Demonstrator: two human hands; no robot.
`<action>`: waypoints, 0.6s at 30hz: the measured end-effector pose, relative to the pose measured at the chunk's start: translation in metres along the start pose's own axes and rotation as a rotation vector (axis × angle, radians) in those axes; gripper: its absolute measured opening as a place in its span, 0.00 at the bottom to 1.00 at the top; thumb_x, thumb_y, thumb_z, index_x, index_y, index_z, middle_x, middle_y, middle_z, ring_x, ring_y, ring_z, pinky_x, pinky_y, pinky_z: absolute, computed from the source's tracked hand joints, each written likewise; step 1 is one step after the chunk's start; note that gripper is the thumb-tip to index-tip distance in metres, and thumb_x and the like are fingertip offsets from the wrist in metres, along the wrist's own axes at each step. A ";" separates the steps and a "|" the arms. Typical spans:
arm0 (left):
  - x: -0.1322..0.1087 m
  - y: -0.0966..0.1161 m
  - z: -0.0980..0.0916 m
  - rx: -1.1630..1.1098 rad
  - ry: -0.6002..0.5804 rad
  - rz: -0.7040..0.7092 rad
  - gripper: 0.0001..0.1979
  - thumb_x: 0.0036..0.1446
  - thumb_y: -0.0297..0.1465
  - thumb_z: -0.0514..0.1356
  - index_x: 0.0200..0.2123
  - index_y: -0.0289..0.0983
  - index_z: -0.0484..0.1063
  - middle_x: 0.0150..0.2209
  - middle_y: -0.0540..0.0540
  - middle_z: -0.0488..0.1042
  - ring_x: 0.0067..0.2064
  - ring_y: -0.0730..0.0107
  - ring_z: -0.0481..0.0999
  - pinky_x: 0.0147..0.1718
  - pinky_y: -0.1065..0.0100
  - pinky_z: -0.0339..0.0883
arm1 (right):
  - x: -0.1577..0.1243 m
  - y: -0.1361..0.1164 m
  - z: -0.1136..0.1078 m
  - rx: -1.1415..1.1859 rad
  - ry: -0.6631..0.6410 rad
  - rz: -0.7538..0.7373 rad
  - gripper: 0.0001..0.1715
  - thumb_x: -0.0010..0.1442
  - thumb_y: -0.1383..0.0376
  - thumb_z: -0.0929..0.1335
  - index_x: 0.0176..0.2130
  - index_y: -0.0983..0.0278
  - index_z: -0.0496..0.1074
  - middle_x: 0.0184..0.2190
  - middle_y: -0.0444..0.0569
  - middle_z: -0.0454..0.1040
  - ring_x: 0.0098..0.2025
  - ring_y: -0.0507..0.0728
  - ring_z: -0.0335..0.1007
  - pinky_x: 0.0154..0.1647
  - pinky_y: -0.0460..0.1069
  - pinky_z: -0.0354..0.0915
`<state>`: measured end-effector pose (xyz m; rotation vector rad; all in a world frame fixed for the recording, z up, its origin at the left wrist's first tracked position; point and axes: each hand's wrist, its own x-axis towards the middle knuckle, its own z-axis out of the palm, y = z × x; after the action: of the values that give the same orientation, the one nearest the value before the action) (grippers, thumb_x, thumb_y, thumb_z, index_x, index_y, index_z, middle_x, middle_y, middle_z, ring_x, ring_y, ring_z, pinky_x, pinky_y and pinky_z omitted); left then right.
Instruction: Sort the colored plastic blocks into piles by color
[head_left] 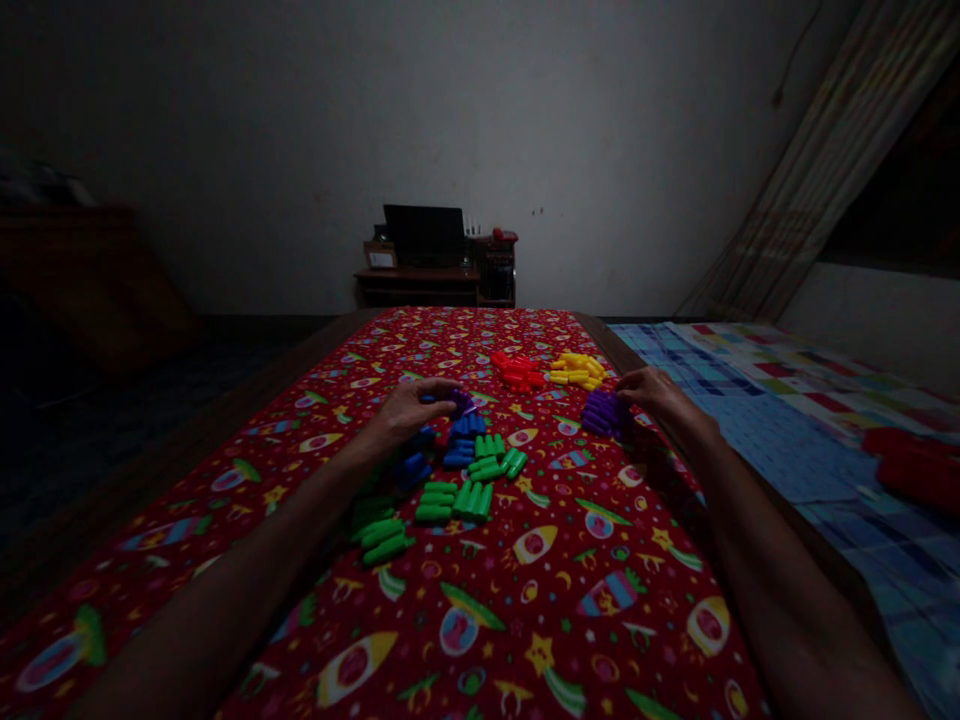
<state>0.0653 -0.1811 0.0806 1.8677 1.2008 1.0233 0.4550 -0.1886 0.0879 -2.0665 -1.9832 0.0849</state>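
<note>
My left hand [416, 408] is closed, thumb and fingers pinching small purple plastic cylinders [463, 404] above the blue cylinders [466, 440]. My right hand [654, 392] reaches in from the right, its fingertips pinched together at the edge of a purple cylinder pile [602, 412]. What sits between those right fingertips is too small and dark to make out. Green cylinders [472, 500] lie in several short rows nearer to me, some partly behind my left forearm. Beyond the hands are a red pile [519, 372] and a yellow pile [579, 370].
A red cloth [540, 610] printed with rockets and stars covers the long surface beneath everything. Blue checked bedding [795, 450] lies to the right, with a red bundle [915, 465] on it. At the far wall stands a desk [416, 285] with a dark monitor [425, 235].
</note>
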 end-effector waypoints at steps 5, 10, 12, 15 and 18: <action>-0.006 0.018 0.004 -0.085 -0.029 -0.011 0.27 0.36 0.45 0.69 0.39 0.34 0.78 0.38 0.42 0.81 0.40 0.55 0.79 0.43 0.57 0.72 | -0.001 0.003 0.005 -0.054 -0.036 0.043 0.14 0.54 0.68 0.66 0.36 0.65 0.81 0.31 0.51 0.81 0.33 0.56 0.76 0.29 0.43 0.61; -0.007 0.020 0.011 -0.186 -0.028 -0.003 0.26 0.35 0.45 0.70 0.37 0.35 0.77 0.37 0.43 0.81 0.39 0.56 0.79 0.43 0.58 0.72 | -0.004 -0.011 -0.009 -0.001 0.103 -0.035 0.16 0.57 0.67 0.65 0.40 0.65 0.80 0.37 0.53 0.80 0.37 0.58 0.75 0.33 0.45 0.62; -0.009 0.020 0.015 -0.205 -0.033 0.017 0.25 0.36 0.45 0.70 0.36 0.35 0.76 0.37 0.43 0.81 0.39 0.56 0.79 0.43 0.58 0.72 | -0.011 -0.031 -0.014 0.126 0.119 -0.130 0.16 0.59 0.64 0.64 0.39 0.66 0.80 0.35 0.52 0.80 0.36 0.58 0.75 0.33 0.45 0.62; -0.011 0.019 0.024 -0.203 -0.040 0.026 0.22 0.37 0.44 0.69 0.33 0.35 0.75 0.35 0.43 0.81 0.38 0.57 0.79 0.43 0.58 0.72 | -0.029 -0.077 -0.011 0.419 0.013 -0.376 0.19 0.62 0.58 0.63 0.41 0.67 0.79 0.35 0.50 0.80 0.34 0.56 0.74 0.33 0.45 0.63; -0.013 0.019 0.034 -0.166 -0.041 0.028 0.20 0.38 0.44 0.69 0.31 0.35 0.74 0.33 0.44 0.80 0.38 0.59 0.79 0.41 0.60 0.72 | -0.049 -0.123 0.003 0.556 -0.154 -0.623 0.18 0.61 0.59 0.65 0.45 0.65 0.76 0.35 0.50 0.79 0.31 0.52 0.71 0.30 0.44 0.61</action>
<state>0.0997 -0.2039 0.0778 1.7714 1.0363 1.0619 0.3323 -0.2340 0.1070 -1.0869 -2.2647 0.6004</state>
